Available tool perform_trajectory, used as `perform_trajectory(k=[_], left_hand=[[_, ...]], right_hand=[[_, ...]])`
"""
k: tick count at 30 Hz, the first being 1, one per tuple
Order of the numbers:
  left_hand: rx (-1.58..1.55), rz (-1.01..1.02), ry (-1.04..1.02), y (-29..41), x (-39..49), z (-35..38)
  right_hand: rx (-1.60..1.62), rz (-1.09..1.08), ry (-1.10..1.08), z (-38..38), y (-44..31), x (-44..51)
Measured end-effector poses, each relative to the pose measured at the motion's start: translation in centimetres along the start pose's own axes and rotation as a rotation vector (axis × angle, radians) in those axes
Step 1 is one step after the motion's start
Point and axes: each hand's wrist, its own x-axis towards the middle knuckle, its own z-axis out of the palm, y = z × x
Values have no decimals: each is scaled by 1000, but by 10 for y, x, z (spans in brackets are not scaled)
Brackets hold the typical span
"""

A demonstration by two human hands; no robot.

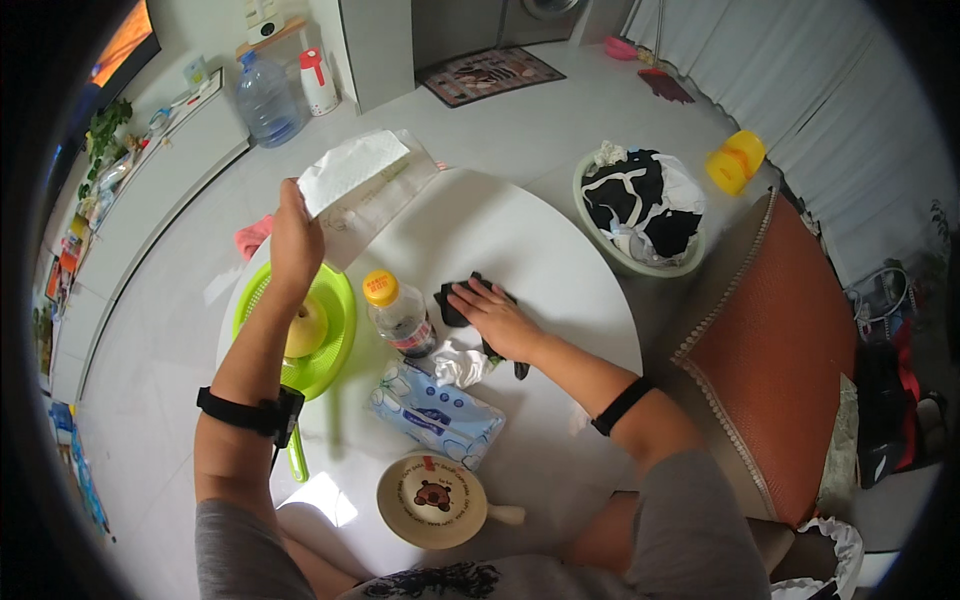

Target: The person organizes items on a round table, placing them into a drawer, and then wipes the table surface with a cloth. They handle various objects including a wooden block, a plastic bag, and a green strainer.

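My left hand [298, 240] is raised over the far left of the round white table [555, 225]. It grips a clear plastic pack of white paper tissues [375, 199], tilted, with white paper showing at its top. My right hand [499, 319] lies palm down, fingers slightly apart, on a crumpled black piece of cloth or plastic [454, 311], partly hidden under it. Beside that stands a plastic bottle with a yellow cap [401, 322], holding some dark liquid. A crumpled white tissue [460, 365] sits between the bottle and my right wrist.
Under my left forearm is a green colander [341, 330] with a pale yellow fruit [307, 330]. Nearer me are a blue tissue pack [439, 412] and a cream handled bowl [431, 517]. A laundry basin [589, 225] stands beyond the table, an orange-backed chair [780, 352] to the right.
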Motion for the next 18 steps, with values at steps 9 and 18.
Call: perform_trajectory(k=[9, 18], left_hand=[[17, 97, 178, 50, 6, -64], [-153, 240, 198, 144, -14, -73]], right_hand=[[-29, 491, 6, -57, 101, -59], [-62, 395, -78, -48, 49, -140]])
